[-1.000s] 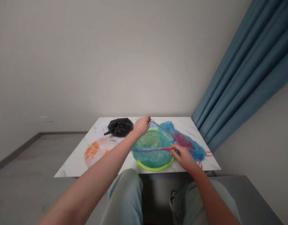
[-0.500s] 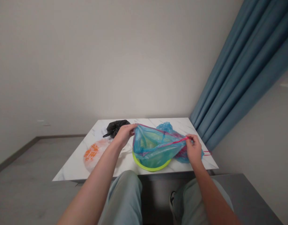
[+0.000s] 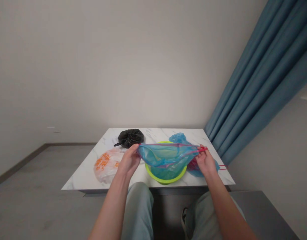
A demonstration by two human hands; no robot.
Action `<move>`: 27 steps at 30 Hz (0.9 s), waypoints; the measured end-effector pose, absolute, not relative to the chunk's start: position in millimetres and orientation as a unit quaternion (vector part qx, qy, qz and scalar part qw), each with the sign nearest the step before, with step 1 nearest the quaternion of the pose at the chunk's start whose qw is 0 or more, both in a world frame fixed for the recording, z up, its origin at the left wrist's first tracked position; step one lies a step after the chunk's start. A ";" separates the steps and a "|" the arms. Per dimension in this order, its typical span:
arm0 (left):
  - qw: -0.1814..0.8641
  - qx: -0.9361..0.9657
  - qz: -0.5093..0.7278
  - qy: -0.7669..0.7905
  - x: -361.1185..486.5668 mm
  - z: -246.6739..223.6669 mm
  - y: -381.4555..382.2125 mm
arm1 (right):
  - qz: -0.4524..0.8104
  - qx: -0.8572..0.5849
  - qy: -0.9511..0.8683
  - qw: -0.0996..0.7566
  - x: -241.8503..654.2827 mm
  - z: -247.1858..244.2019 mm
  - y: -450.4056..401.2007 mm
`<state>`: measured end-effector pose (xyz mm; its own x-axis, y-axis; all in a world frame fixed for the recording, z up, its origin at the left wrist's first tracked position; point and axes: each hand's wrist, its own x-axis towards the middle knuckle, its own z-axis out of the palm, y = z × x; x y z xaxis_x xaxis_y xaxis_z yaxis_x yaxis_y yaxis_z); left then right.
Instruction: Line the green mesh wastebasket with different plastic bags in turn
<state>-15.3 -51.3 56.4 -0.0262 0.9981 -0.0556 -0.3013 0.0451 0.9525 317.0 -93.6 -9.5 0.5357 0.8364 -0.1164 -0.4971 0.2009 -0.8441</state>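
I see left grip (image 3: 130, 160) and right grip (image 3: 205, 161) pinching blue bag (image 3: 155, 156) — opposite ends, so rim stretches above green basket (image 3: 165, 181).

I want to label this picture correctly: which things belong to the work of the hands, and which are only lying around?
In use, it seems:
blue bag, held by left hand and right hand
green basket, under it

Lying about:
black bag
white bag with orange print
second blue bag, partly hidden
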 end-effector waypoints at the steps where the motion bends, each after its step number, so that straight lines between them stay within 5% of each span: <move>1: 0.574 0.399 0.574 0.427 -14.9 52.7 -55.3 | 0.464 -0.449 -0.191 0.739 315.5 -7.9 -94.1; 12: 0.181 0.624 0.365 0.666 -29.1 40.2 -91.8 | 0.585 -0.439 -0.223 0.645 295.2 4.5 -99.4; 19: 0.216 0.625 0.277 0.697 -32.4 37.0 -96.6 | 0.560 -0.469 -0.302 0.612 289.6 1.7 -97.1; 27: 0.375 0.565 0.358 0.642 -25.3 19.3 -105.4 | 0.585 -0.383 -0.281 0.657 285.4 0.5 -99.3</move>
<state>-25.3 -105.4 19.3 -0.0795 0.9939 -0.0769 0.4569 0.1049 0.8833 285.4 -99.3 0.5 0.1569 0.9844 -0.0800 -0.5537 0.0206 -0.8324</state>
